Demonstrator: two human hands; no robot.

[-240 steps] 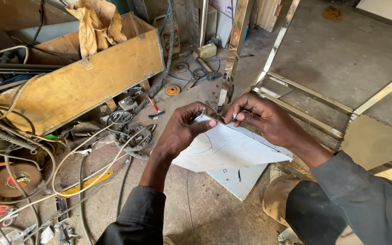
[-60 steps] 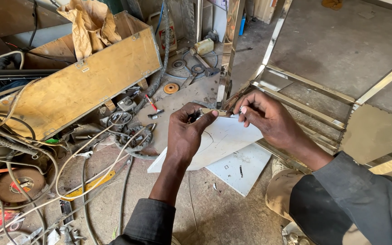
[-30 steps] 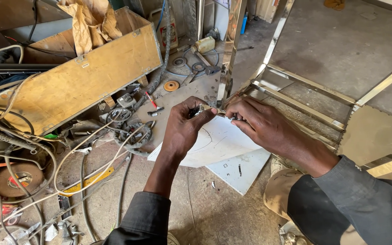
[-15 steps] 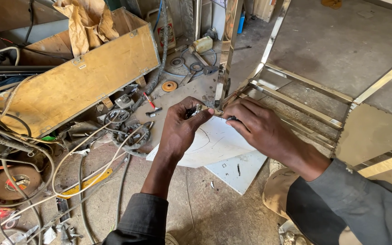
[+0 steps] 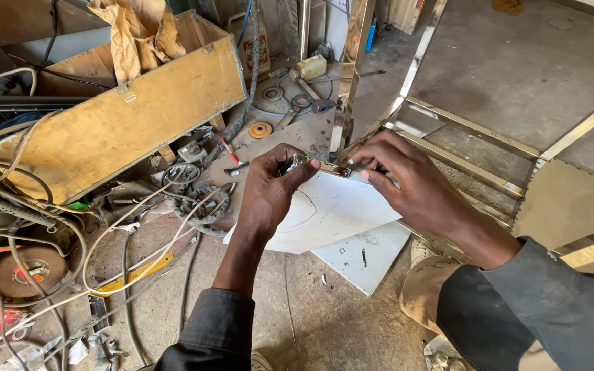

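The left hand (image 5: 269, 189) pinches a small dark metal tool (image 5: 289, 165) between the thumb and the fingers, right at the top edge of a white sheet (image 5: 324, 213). The right hand (image 5: 397, 175) pinches the same top edge of the sheet, a little further along, with its fingertips pressed together on it. What kind of tool it is cannot be told, because it is small and half hidden. The two hands are close, almost touching. The white sheet is held up off the floor and tilts down toward the person. It has thin curved lines drawn on it. Under it, on the dusty floor, lies a flat white tile (image 5: 366, 257) with small dark marks. Just behind the hands stands a shiny metal frame (image 5: 462, 127) with long gold-looking bars. To the left sits a big wooden box (image 5: 125, 124) with crumpled brown paper (image 5: 135, 34) on top. Pale cables (image 5: 70, 227) loop over the floor near it, mixed with metal bits. A round orange disc (image 5: 260, 130) lies further back. Both arms wear dark grey sleeves (image 5: 551, 309).
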